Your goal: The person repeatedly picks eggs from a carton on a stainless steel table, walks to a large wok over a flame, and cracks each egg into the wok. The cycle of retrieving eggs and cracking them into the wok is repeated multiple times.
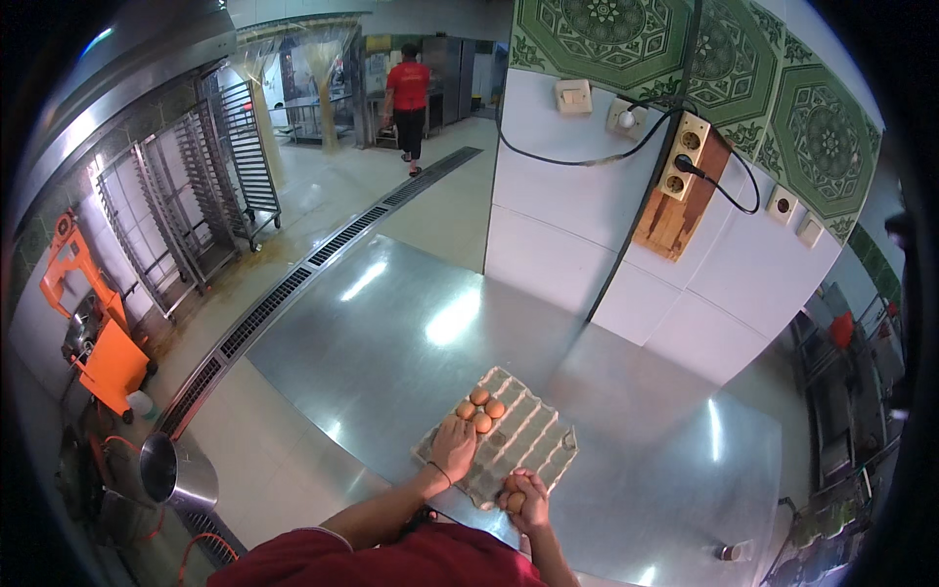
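Note:
A grey cardboard egg tray [532,418] lies on a stainless steel table [330,337] right before me. Several brown eggs [482,423] sit grouped in its cells near the left side. My left hand [455,444] reaches over the tray beside this group, fingertips close to the nearest eggs; whether an egg is under the fingers is hidden. At the tray's near right edge, my right hand [532,500] is closed around brown eggs [516,502], two of which show between the fingers.
A tiled pillar with a power strip [684,155] and cables rises behind the table. A small metal cup [736,552] stands at the lower right. On the left are a steel pot [180,473], an orange machine [114,367] and rack trolleys [249,158]. A person [408,103] is far back.

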### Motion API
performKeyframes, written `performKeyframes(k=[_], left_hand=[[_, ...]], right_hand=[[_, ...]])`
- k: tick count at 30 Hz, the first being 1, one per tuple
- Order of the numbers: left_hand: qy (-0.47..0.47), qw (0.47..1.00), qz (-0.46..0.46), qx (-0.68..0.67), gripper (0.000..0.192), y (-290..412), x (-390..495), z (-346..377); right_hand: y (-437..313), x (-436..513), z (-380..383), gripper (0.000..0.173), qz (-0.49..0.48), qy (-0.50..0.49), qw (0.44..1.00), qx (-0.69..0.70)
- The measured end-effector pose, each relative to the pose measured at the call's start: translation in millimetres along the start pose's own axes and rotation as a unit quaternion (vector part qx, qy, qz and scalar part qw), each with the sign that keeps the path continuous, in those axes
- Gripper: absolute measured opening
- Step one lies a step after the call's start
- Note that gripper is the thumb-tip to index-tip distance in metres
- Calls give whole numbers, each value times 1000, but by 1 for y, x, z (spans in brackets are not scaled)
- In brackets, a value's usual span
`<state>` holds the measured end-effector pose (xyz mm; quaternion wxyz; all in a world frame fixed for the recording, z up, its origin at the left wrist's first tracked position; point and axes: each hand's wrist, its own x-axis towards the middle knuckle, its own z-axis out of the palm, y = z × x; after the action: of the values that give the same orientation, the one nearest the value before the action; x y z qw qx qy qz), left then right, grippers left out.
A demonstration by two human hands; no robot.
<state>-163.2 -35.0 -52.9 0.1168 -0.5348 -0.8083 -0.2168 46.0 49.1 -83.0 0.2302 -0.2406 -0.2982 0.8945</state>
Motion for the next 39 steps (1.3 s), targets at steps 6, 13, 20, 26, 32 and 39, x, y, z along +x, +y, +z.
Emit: performKeyframes(k=[6,13,20,26,32,39], left_hand=[[-66,997,-16,-26,36,0,-5,-20],[-22,999,-23,-1,40,11,-6,-17],[-28,999,-33,1,37,5,-7,-1],[32,999,-28,-4,40,5,-4,6],[56,989,-28,-135,50,14,-8,-19],[6,951,-12,-308,57,56,-18,-35]], right_hand=[[-1,1,5,19,-5,9,1000,-25],[-6,0,6,20,-11,28,997,-64],[-6,0,5,21,-7,20,998,-52],[-5,0,-3,22,-1,9,998,-55],[-8,4,1,30,10,-31,989,-147],[-18,0,30,52,56,-51,990,-120]])
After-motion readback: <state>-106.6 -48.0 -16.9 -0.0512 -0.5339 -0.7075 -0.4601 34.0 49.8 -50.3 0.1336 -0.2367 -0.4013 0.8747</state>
